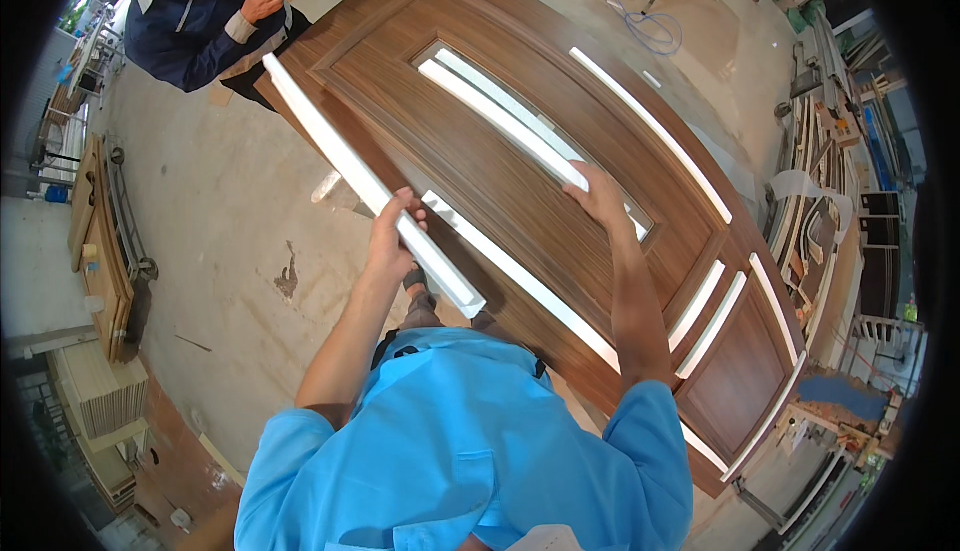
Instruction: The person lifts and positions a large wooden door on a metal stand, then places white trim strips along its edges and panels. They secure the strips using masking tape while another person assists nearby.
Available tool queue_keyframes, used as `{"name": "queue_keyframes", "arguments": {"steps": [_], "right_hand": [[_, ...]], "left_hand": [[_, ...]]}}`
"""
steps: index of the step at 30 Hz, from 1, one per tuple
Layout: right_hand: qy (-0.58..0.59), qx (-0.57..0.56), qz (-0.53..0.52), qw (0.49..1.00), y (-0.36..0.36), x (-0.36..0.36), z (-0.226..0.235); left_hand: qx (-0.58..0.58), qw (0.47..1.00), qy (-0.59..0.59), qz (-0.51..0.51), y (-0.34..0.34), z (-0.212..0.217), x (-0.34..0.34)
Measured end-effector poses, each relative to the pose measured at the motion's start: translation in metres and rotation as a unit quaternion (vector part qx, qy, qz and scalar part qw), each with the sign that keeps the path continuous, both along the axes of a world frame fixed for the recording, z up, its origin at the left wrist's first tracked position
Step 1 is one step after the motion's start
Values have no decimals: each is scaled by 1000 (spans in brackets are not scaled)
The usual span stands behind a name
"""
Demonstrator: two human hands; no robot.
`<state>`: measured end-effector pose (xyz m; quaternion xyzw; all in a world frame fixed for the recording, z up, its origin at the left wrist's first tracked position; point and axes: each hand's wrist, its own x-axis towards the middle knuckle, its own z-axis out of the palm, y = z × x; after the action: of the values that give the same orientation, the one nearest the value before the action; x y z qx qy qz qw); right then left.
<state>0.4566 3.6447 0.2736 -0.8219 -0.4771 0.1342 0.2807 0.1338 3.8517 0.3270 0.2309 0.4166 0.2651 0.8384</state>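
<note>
Left hand (392,234) gripping white strip (370,186) off door (520,191) edge; right hand (600,196) flat, released, on door.

The single view comes from a head-worn fisheye camera, the left of a side-by-side pair, looking steeply down over the wearer's blue shirt (470,441). The picture is upright and not mirrored. The wearer's forearms enter from the lower edge; the left hand (392,234) and right hand (600,196) lie near the centre, close to the lens. A wooden door (560,211) runs diagonally from upper left to lower right and fills the middle field. Straight edges bow toward the rim. The concrete floor (220,201) occupies the left side; a second person (205,21) appears at the upper-left edge, farther off. A black circular border frames the picture.
</note>
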Motion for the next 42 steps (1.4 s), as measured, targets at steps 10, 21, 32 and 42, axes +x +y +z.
{"name": "queue_keyframes", "arguments": {"steps": [10, 21, 32, 42], "right_hand": [[-148, -71, -81, 983, 27, -17, -23], [519, 56, 149, 840, 68, -199, 66], [501, -24, 142, 853, 55, -184, 74], [593, 2, 100, 799, 102, -194, 69]], "left_hand": [[31, 997, 39, 65, -7, 3, -33], [49, 996, -75, 30, 1, 24, 0], [82, 996, -9, -35, 20, 15, -14], [42, 998, 20, -38, 21, -4, -17]]}}
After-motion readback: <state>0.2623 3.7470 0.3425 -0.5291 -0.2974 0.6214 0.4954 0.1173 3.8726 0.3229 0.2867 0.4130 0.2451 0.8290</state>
